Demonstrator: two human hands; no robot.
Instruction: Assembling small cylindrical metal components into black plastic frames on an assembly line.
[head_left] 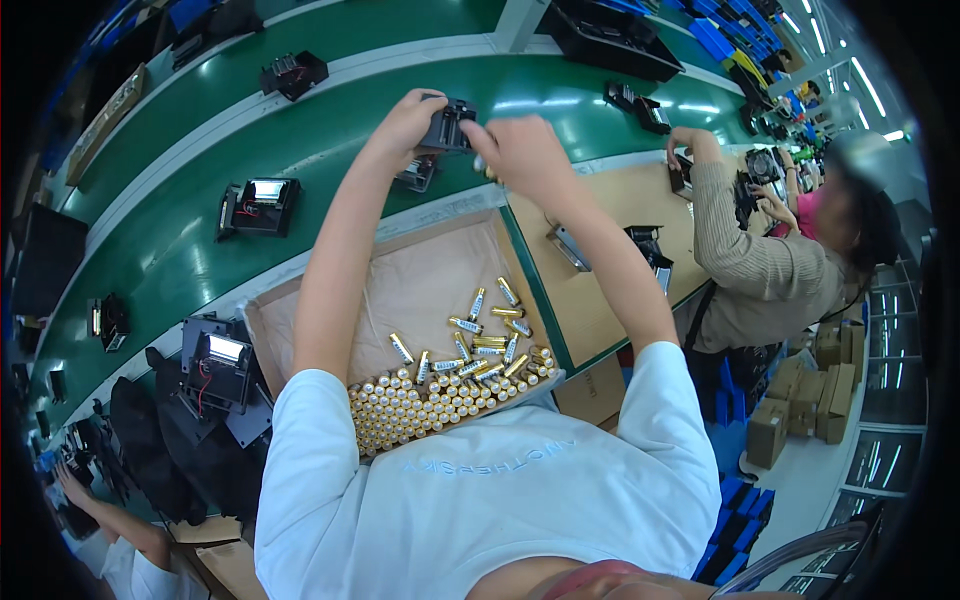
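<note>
Over the green belt, my left hand (408, 125) grips a black plastic device housing (451, 126) by its left side. My right hand (525, 155) is closed at the housing's right side, thumb pointing toward its slots. Small gold-and-silver batteries (483, 168) peek out beneath its curled fingers; how many it holds is hidden. Below my arms lies a cardboard tray (420, 260) lined with brown paper. Many batteries (410, 410) stand packed upright along its near side, and several loose ones (490, 340) lie scattered above them. Another device (417, 173) sits on the belt just under the held housing.
Black devices (262, 205) with lit parts sit spaced along the belt. To the right, a co-worker (770, 270) handles devices at a brown-topped bench (600, 300). Left of the tray are stacked black housings (215, 375). Another person's arm (120, 520) shows at lower left.
</note>
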